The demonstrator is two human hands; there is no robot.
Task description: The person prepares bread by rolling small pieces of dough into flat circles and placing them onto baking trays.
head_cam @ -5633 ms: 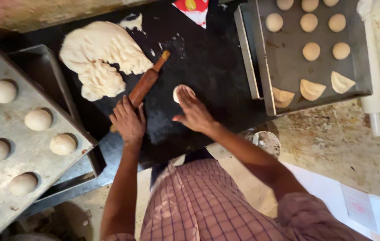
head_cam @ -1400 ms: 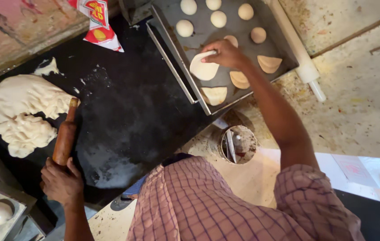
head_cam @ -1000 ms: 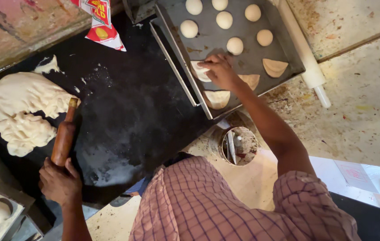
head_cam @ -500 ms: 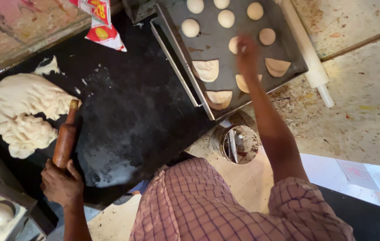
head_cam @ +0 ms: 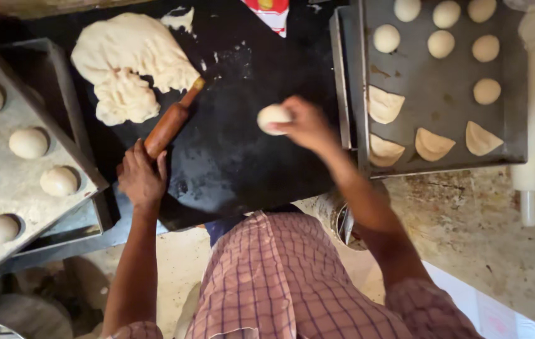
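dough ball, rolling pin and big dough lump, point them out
dough ball (head_cam: 273, 117), head view, its rounded top
rolling pin (head_cam: 170, 124), head view, middle of the wooden barrel
big dough lump (head_cam: 132, 59), head view, its centre

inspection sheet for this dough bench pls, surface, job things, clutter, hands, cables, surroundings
surface: black board, floury smears.
job's things: dough ball in right hand; wooden rolling pin under left hand; dough mass touching pin's far end.
clutter: red-and-white packet at top edge.
grippers: both hands' grip shut.
cables: nothing seen.
surroundings: right tray with balls and four folded pieces; left tray with balls; white roller; metal cup.
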